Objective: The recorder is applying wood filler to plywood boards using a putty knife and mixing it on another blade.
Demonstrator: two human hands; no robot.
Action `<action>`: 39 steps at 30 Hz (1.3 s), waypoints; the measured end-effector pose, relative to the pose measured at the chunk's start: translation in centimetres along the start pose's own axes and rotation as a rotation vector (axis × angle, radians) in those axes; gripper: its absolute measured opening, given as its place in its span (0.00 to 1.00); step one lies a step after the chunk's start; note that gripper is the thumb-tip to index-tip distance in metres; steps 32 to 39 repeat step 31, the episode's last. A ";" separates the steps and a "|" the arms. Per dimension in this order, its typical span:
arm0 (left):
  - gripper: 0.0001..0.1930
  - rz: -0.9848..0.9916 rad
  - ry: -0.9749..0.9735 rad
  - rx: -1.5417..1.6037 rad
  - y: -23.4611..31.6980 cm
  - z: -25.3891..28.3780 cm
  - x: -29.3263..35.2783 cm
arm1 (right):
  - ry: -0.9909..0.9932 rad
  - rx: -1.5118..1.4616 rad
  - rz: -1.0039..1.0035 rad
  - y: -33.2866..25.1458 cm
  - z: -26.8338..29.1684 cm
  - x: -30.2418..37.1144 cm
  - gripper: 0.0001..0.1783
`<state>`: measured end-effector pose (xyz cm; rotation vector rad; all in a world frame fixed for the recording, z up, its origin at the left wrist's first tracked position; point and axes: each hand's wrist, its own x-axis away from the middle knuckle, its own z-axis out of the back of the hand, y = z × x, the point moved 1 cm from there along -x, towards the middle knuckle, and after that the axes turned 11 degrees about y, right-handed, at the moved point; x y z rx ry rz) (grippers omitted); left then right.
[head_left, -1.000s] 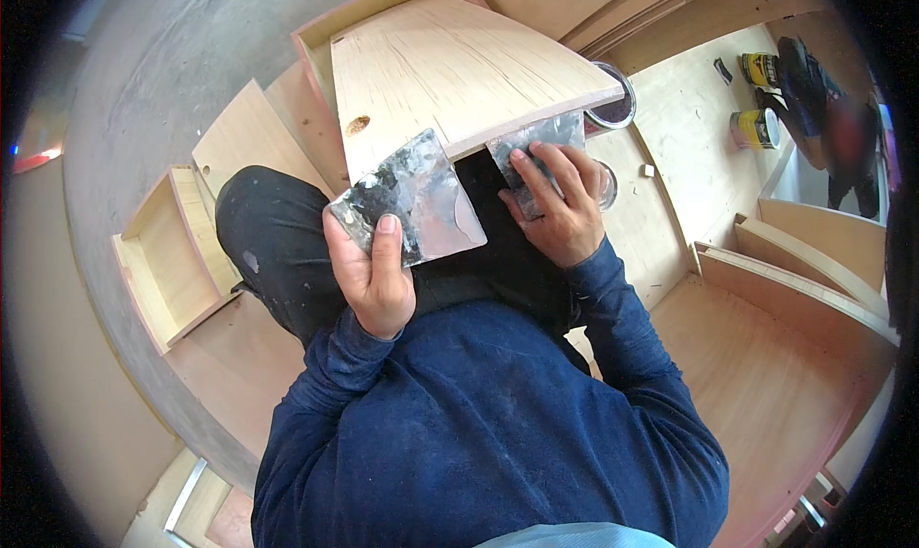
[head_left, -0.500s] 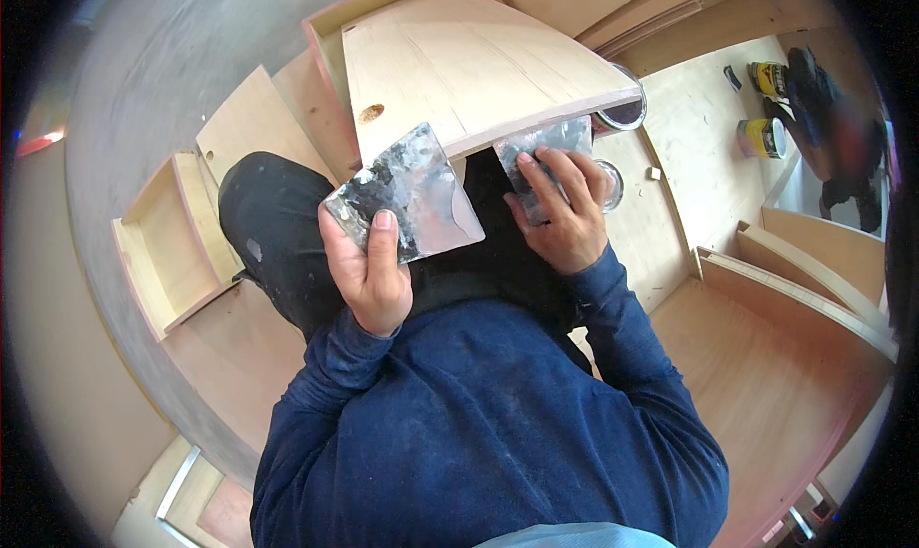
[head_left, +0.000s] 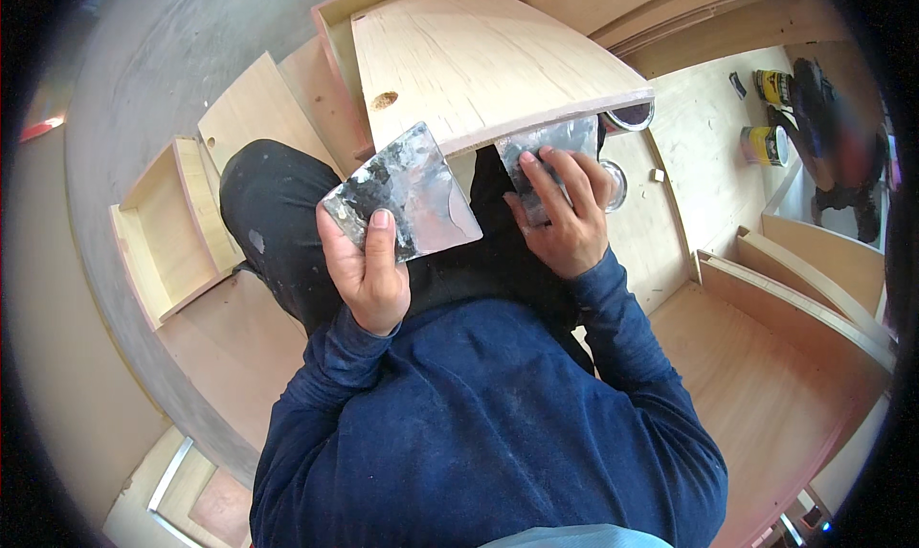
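Observation:
My left hand (head_left: 369, 270) grips a square, flat metal putty plate (head_left: 416, 189), thumb on top. Dark and white smears cover much of that plate, and a pinkish patch of putty lies on its right part. In my right hand (head_left: 565, 213) is a second thin metal sheet, a smeared putty scraper (head_left: 563, 136), with the fingers lying over its face. The scraper is at the near edge of a pale plywood panel (head_left: 488, 60); whether it touches that edge I cannot tell. A rough-edged hole shows near the panel's left corner.
An open wooden drawer box (head_left: 172, 232) and a loose board (head_left: 263, 117) are at the left. Round cans stand partly hidden behind my right hand and the panel. Farther right are yellow-and-black cans (head_left: 764, 146) and a long wooden box (head_left: 756, 385).
The panel and the things around it sit slightly further right in the picture. Both hands keep nearly the same place and hold the same metal sheets.

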<state>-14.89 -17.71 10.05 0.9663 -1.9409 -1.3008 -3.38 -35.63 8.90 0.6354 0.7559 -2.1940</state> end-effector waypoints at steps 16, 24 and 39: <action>0.12 -0.002 0.003 0.029 0.3 0.8 -0.1 | 0.058 -0.109 0.025 -1.2 -0.8 -0.3 0.37; 0.11 0.011 0.015 0.013 0.4 0.9 -0.1 | 0.057 -0.092 0.025 -0.9 -1.2 0.0 0.37; 0.12 0.017 0.013 0.029 0.4 1.1 -0.1 | -0.034 -0.054 0.008 -1.9 -0.4 0.0 0.38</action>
